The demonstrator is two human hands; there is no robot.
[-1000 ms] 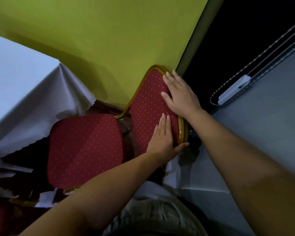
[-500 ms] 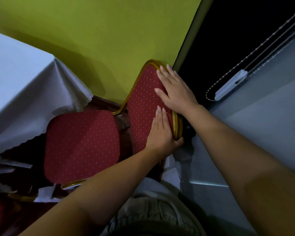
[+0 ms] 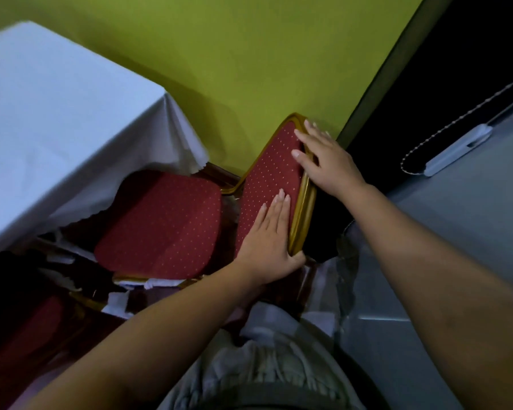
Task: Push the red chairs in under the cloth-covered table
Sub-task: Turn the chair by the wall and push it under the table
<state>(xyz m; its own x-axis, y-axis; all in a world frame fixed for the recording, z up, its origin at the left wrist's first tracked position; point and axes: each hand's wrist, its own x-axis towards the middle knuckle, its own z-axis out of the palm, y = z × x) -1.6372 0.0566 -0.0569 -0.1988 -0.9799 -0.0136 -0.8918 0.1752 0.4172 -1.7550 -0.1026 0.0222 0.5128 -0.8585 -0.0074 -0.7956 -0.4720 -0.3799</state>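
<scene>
Two hands meet the backrest of the red chair: my left hand flat, thumb hooked round its frame, right hand spread beyond. Cloth-covered table lies left of both; I'd push evenly.

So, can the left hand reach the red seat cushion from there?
Probably yes: the left hand holds the backrest just beside the seat cushion, whose top lies bare, with nothing between them.

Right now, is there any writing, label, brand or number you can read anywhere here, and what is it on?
No readable text anywhere in this view.
red chair: only a pale dot pattern on the fabric, no label showing.
tablecloth, green wall, white plastic piece by the bead cord: all blank.
</scene>
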